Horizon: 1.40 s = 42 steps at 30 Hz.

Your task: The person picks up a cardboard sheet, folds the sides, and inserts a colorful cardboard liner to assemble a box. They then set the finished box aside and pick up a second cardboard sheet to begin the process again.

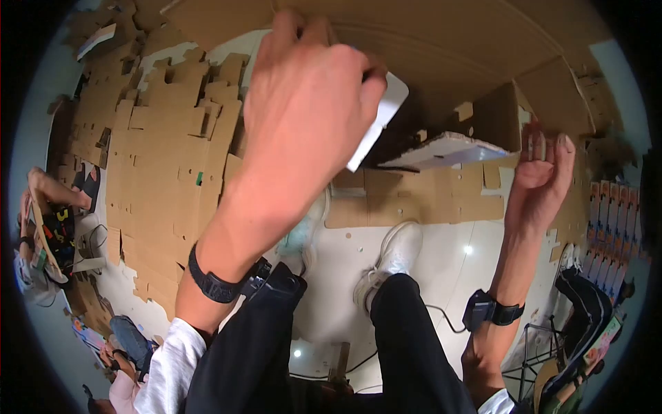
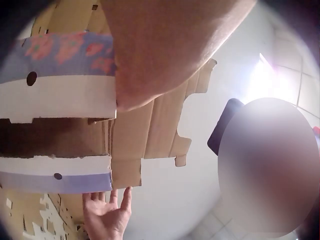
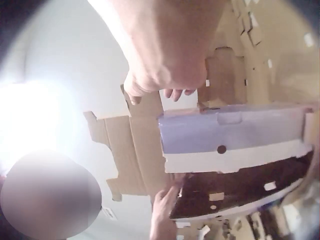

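Brown corrugated box (image 1: 427, 41), part-folded and open at one end, held up before the wearer's knees, above the floor (image 1: 334, 283); upper edge cut off in the head view. Left hand (image 1: 314, 96) at its near side, fingers bent, thumb beside a white flap (image 1: 387, 114); fingertips hidden, so I cannot tell whether they pinch. Right hand (image 1: 540, 169) at the opposite end: fingers extended and slightly apart, tips touching the panel edge, partly out of sight. Box interior dark; pale patches within, seen from the right wrist, could be holes or scraps, unclear which. Outer face, left wrist view: white band, lilac print (image 2: 70, 55) with pink-red flowers, round hole (image 2: 31, 78); brown end flaps (image 2: 162, 120) stick out beyond the opening. A blurred oval (image 2: 270, 165) masks one corner of each wrist view. Flattened cardboard (image 1: 162, 159) covers much of the floor. Far right, orange-and-blue printed cartons (image 1: 614, 214) stand in rows, lettering too small to read. Seated person (image 1: 58, 228) at left margin, partly cut off.
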Motion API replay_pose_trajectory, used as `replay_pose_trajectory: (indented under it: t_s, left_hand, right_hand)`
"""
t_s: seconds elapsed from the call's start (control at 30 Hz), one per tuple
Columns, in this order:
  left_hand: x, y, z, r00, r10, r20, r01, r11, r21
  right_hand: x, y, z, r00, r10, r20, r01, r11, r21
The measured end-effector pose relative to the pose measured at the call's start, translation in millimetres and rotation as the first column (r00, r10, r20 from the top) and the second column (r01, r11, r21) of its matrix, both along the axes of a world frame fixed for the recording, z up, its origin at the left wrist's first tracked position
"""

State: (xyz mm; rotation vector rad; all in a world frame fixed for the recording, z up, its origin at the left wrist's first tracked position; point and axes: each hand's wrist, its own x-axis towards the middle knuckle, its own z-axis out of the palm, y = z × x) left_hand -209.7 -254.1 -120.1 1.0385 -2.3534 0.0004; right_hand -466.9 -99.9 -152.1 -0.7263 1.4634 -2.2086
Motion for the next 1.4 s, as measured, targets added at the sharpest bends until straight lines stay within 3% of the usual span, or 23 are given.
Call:
replay_pose_trajectory:
  t_s: [0.03,0.07,0.13,0.17,0.23,0.33,0.4,0.43,0.53,0.67,0.73,0.83,0.93,1.0,1.03,1.07,1.1,1.17,1.2,1.3,1.33,1.4]
  left_hand:
    - [-2.9,-0.3,0.4,1.0,0.015,-0.004,-0.015,1.0,0.022]
    - [-4.7,-3.3,-6.6,0.999,0.011,-0.049,-0.016,0.996,-0.087]
    - [-12.4,-1.6,-7.6,0.992,0.082,-0.1,-0.082,0.997,0.001]
    - [-15.6,-1.3,-6.3,0.985,0.124,-0.123,-0.118,0.991,0.055]
    - [-17.3,-1.6,-3.5,0.989,0.097,-0.111,-0.098,0.995,-0.005]
    - [-13.7,0.5,-4.0,0.998,0.049,-0.042,-0.052,0.996,-0.066]
    - [-14.5,-2.2,-7.3,0.998,0.041,-0.057,-0.047,0.992,-0.119]
    - [-14.9,-2.9,-8.8,0.997,0.037,-0.065,-0.046,0.989,-0.142]
    - [-11.8,-7.4,-5.8,0.993,0.094,0.068,-0.097,0.995,0.032]
    - [-23.7,2.9,1.5,0.964,0.25,-0.088,-0.232,0.956,0.177]
    - [-25.7,6.0,1.2,0.944,0.321,-0.075,-0.304,0.936,0.18]
    - [-19.6,-9.4,-3.5,0.954,0.01,-0.299,-0.028,0.998,-0.057]
    - [2.2,-20.2,-2.4,0.789,0.075,-0.609,-0.096,0.995,-0.003]
    - [13.8,-48.2,-13.2,0.418,0.133,-0.899,0.042,0.985,0.165]
    - [19.1,-58.4,-13.0,0.19,0.185,-0.964,0.14,0.967,0.214]
    - [27.3,-62.8,-10.8,0.183,0.308,-0.934,0.246,0.905,0.347]
    - [34.1,-70.4,-10.5,0.098,0.414,-0.905,0.393,0.819,0.417]
    - [42.8,-86.7,-7.5,-0.014,0.622,-0.783,0.675,0.584,0.452]
    - [46.3,-92.7,-6.4,0.027,0.664,-0.747,0.762,0.47,0.446]
    - [58.0,-87.9,-10.4,0.268,0.428,-0.863,0.907,0.19,0.376]
    - [56.3,-86.3,-21.2,0.374,0.417,-0.828,0.795,0.316,0.518]
    - [32.1,-65.5,-9.5,0.492,0.282,-0.824,0.664,0.49,0.564]
  right_hand:
    - [-13.0,2.0,-3.9,0.985,0.171,0.007,-0.17,0.984,-0.058]
    - [-15.6,0.0,1.2,0.946,0.325,0.004,-0.323,0.94,-0.114]
    - [3.2,0.6,11.4,0.956,0.22,-0.194,-0.231,0.972,-0.04]
    - [13.6,-7.6,23.8,0.906,0.309,-0.288,-0.31,0.95,0.044]
    - [24.0,-16.7,35.7,0.833,0.178,-0.523,0.027,0.933,0.359]
    - [-15.7,-34.3,26.2,0.939,0.083,-0.335,0.01,0.964,0.265]
    - [-19.6,-37.5,34.3,0.94,0.211,-0.269,-0.173,0.972,0.161]
    - [-16.3,-41.6,44.8,0.93,0.279,-0.241,-0.26,0.96,0.106]
    - [-3.9,-43.7,51.2,0.874,0.462,-0.153,-0.442,0.885,0.144]
    - [-4.7,-49.2,37.5,0.738,0.641,-0.21,-0.654,0.756,0.01]
    - [15.8,-52.0,38.2,0.849,0.47,-0.241,-0.469,0.881,0.064]
    - [18.3,-56.0,40.9,0.886,0.392,-0.246,-0.35,0.916,0.198]
    - [3.7,-53.4,36.1,0.882,0.37,-0.293,-0.3,0.918,0.258]
    - [-1.9,-55.7,29.7,0.879,0.358,-0.316,-0.293,0.927,0.235]
    - [-2.4,-57.1,28.4,0.88,0.359,-0.311,-0.305,0.929,0.207]
    - [-2.2,-58.7,27.5,0.881,0.359,-0.307,-0.317,0.931,0.18]
    - [-1.4,-59.6,27.1,0.882,0.362,-0.302,-0.321,0.93,0.177]
    - [1.6,-62.4,29.3,0.883,0.365,-0.295,-0.329,0.929,0.167]
    - [2.6,-65.0,31.1,0.893,0.357,-0.275,-0.319,0.931,0.176]
    - [4.5,-70.4,33.8,0.917,0.326,-0.231,-0.276,0.935,0.224]
    - [4.3,-73.1,35.2,0.92,0.315,-0.233,-0.257,0.934,0.247]
    - [7.5,-79.4,38.9,0.928,0.296,-0.227,-0.232,0.934,0.27]
